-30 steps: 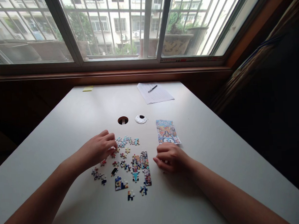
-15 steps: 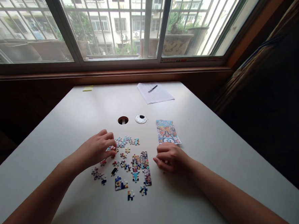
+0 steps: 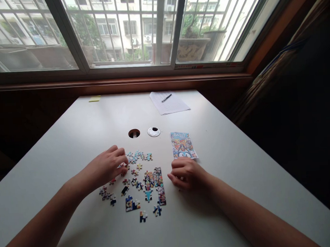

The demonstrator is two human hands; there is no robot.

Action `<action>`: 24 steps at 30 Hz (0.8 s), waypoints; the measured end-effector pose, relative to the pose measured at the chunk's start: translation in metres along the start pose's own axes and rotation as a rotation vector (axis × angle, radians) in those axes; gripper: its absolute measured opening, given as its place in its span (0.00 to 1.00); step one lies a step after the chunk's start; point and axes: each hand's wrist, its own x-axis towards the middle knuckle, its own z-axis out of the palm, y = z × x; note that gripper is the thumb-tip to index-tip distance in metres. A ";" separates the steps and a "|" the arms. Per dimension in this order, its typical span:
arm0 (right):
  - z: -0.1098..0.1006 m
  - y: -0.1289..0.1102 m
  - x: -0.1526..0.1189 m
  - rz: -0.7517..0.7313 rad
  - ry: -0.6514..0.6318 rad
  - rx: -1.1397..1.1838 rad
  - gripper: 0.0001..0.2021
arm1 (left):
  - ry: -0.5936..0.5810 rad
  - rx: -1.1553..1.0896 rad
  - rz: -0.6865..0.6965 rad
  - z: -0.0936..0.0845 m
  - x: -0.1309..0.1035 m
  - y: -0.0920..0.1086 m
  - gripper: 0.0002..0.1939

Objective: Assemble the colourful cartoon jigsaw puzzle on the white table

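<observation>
My left hand [image 3: 113, 162] hovers at the left of the loose jigsaw pieces [image 3: 136, 155], thumb and curled fingers slightly apart, with pieces showing in the gap. It hides part of the pile. A joined section of the jigsaw [image 3: 158, 178] lies upright along the right side of the pieces. Smaller joined pieces [image 3: 132, 203] lie in front, to its left. My right hand [image 3: 188, 174] rests closed on the table, right of the joined section and just below the picture sheet [image 3: 182, 144]. Whatever its fingers hold, if anything, is hidden.
The white table [image 3: 57, 152] has a round cable hole [image 3: 134, 133] with its loose cover [image 3: 154, 131] beside it. Farther back lie paper sheets [image 3: 169, 105] with a pen [image 3: 166, 98] on top, and yellow sticky notes [image 3: 94, 98]. A barred window stands behind.
The view has shifted slightly, moving the table and everything on it a little left. Both hands keep nearly the same pose and place among the pieces.
</observation>
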 end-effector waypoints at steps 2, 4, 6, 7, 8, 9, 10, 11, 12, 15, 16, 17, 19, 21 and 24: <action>0.000 0.000 0.000 0.003 -0.001 -0.006 0.20 | -0.001 -0.011 0.003 0.002 0.000 -0.002 0.06; 0.000 0.000 -0.001 0.003 0.002 -0.011 0.19 | 0.000 -0.028 0.007 0.004 0.000 -0.005 0.06; 0.001 0.001 -0.001 0.003 0.003 -0.012 0.19 | 0.007 -0.048 0.011 0.006 -0.001 -0.006 0.07; 0.001 0.001 -0.001 0.001 0.003 -0.011 0.19 | 0.009 -0.056 0.012 0.007 -0.001 -0.007 0.08; 0.001 0.001 -0.001 -0.001 0.005 -0.011 0.19 | 0.009 -0.063 0.011 0.007 -0.001 -0.007 0.08; 0.001 0.000 0.000 -0.001 0.007 -0.011 0.19 | 0.007 -0.071 0.011 0.007 -0.001 -0.007 0.09; 0.001 0.000 0.000 -0.001 0.008 -0.010 0.19 | 0.003 -0.078 0.011 0.008 -0.001 -0.007 0.09; 0.000 0.000 0.000 0.000 0.009 -0.010 0.20 | 0.001 -0.086 0.012 0.008 -0.001 -0.007 0.09; 0.000 -0.001 0.000 0.002 0.009 -0.010 0.20 | 0.001 -0.093 0.013 0.008 -0.001 -0.006 0.09; 0.000 -0.001 0.000 0.009 0.003 -0.009 0.20 | 0.006 -0.114 0.013 0.009 -0.001 -0.005 0.09; 0.000 -0.001 0.000 0.009 0.002 -0.011 0.20 | 0.005 -0.119 0.012 0.009 -0.001 -0.005 0.08; 0.000 -0.001 0.000 0.008 0.001 -0.012 0.20 | 0.004 -0.124 0.010 0.009 -0.001 -0.005 0.08; 0.000 -0.001 0.001 0.004 0.001 -0.010 0.20 | 0.002 -0.136 0.010 0.010 -0.001 -0.005 0.08; 0.000 -0.001 0.001 0.002 0.002 -0.001 0.20 | 0.004 -0.149 0.013 0.010 -0.001 -0.005 0.08; 0.000 -0.001 0.001 0.002 0.006 0.009 0.20 | 0.005 -0.163 0.015 0.010 -0.001 -0.005 0.07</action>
